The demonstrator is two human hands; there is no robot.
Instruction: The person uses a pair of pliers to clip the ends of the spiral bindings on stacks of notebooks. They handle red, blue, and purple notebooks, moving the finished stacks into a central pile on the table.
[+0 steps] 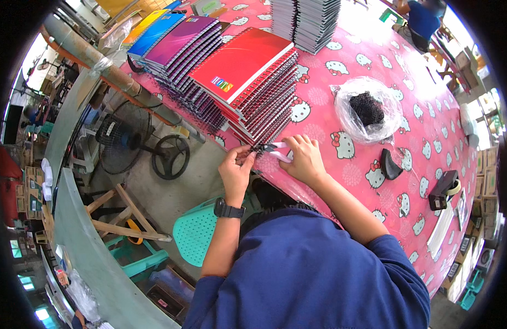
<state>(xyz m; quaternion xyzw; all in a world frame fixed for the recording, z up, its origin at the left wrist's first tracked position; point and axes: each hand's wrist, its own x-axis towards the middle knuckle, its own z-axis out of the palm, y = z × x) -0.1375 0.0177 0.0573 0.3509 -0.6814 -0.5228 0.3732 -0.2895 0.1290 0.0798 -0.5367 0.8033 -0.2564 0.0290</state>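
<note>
My right hand is closed around the pale handles of a pair of pliers. The dark jaws point left, toward the fingertips of my left hand. Those fingers are pinched together at the near corner of a stack of red spiral notebooks. What they pinch is small and dark, and I cannot make it out. The stack leans unevenly, its coil-bound edges facing right and toward me. My left wrist wears a black watch.
Purple, blue and yellow notebooks stand left of the red stack. Uncovered notebook blocks rise behind it. On the pink patterned table lie a plastic bag of black coils, a dark curved piece and a tape dispenser. A green stool stands below.
</note>
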